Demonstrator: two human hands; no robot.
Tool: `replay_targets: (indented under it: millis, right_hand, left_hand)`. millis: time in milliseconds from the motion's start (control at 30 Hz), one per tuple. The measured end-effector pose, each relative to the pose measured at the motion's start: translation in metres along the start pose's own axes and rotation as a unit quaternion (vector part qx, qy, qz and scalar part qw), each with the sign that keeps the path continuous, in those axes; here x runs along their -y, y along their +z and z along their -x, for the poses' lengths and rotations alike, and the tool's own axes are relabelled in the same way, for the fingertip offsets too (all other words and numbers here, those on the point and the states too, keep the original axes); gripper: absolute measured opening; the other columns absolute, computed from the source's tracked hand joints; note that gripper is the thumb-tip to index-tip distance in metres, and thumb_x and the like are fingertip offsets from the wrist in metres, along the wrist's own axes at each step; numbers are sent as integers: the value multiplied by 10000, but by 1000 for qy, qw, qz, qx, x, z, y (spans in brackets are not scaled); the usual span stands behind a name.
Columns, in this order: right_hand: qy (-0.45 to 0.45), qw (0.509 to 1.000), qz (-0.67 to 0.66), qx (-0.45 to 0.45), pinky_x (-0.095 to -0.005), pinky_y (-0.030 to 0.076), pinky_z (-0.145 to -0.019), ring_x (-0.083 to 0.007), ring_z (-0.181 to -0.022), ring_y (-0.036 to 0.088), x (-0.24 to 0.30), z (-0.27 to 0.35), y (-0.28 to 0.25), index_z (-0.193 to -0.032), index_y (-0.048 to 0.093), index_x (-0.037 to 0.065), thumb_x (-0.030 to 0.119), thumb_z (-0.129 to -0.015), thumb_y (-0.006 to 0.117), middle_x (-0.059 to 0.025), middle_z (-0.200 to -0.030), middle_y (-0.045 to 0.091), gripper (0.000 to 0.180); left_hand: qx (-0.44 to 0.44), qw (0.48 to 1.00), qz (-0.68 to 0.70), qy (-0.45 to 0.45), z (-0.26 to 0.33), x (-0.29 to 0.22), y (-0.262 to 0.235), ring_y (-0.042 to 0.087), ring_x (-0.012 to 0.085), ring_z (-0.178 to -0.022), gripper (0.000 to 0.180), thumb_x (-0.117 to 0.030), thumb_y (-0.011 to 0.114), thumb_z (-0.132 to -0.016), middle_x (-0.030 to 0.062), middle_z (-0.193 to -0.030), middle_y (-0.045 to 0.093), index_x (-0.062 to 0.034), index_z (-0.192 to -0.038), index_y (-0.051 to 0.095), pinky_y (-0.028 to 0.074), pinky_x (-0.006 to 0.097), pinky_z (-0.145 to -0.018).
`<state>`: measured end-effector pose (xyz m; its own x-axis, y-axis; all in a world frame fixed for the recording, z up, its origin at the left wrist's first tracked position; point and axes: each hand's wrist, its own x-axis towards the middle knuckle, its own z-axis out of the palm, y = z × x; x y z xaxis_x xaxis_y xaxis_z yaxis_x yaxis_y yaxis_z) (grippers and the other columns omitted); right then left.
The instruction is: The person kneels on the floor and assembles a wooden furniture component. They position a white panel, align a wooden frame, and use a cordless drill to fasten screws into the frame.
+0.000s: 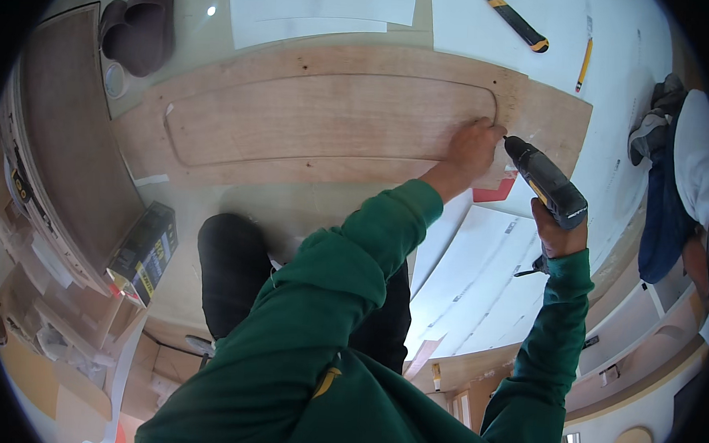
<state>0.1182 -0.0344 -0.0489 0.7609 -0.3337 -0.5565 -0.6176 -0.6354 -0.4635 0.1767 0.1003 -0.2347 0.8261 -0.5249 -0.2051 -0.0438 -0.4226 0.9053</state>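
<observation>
A long wooden panel (296, 114) with a groove running round near its edge lies across the floor in front of me. My left hand (472, 150) rests at the panel's right end, fingers curled and pinched together; what they hold, if anything, is too small to make out. In my right hand (561, 235) is a black cordless drill (547, 182), gripped by its handle. The drill's tip points at the panel, close beside my left fingertips. Whether the bit touches the wood cannot be told.
White boards (480, 268) lie under and beside the panel. A utility knife (521, 23) and a yellow pencil (585, 63) are beyond it. Dark clogs (143, 22), a tape roll (116, 81), a brown panel (71, 118) and a box (144, 251) are leftward. Another person (665, 190) is at right.
</observation>
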Motion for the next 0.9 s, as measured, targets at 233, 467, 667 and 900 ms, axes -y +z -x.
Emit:
replay_targets:
  millis: [233,467,667,900]
  right_hand:
    - [31,998,-34,-39,-311,510,-682,-153,-708,638,-15,8,7,-1111,664,29,116,-796,714,-63,-835,692,331]
    - [27,998,-7,-53,-357,530,-691,-254,-729,692,-9,10,12,-1127,662,59,152,-802,662,-148,-834,695,338]
    - [28,999,-7,-40,-356,531,-713,-273,-776,693,4,13,12,-1154,652,60,111,-802,649,-148,-892,703,355]
    - [-21,993,-101,-53,-308,488,-891,-248,-1003,652,26,24,-3,-1210,625,29,-45,-756,582,-157,-1154,672,462]
  left_hand:
    - [55,998,-17,12,-3,-4,-13,630,315,-914,204,-118,572,-882,109,-939,622,-133,-1040,699,517,421,-785]
    - [86,994,-64,11,-4,-9,-15,642,301,-958,272,-50,547,-847,106,-974,622,-126,-1075,675,533,412,-798]
    - [123,987,-95,30,-7,-7,-20,648,287,-948,248,-48,551,-841,92,-976,624,-125,-1049,661,540,393,-778]
    - [99,989,-99,57,-8,0,-14,644,297,-908,181,-80,577,-860,93,-968,627,-118,-1014,666,524,405,-773]
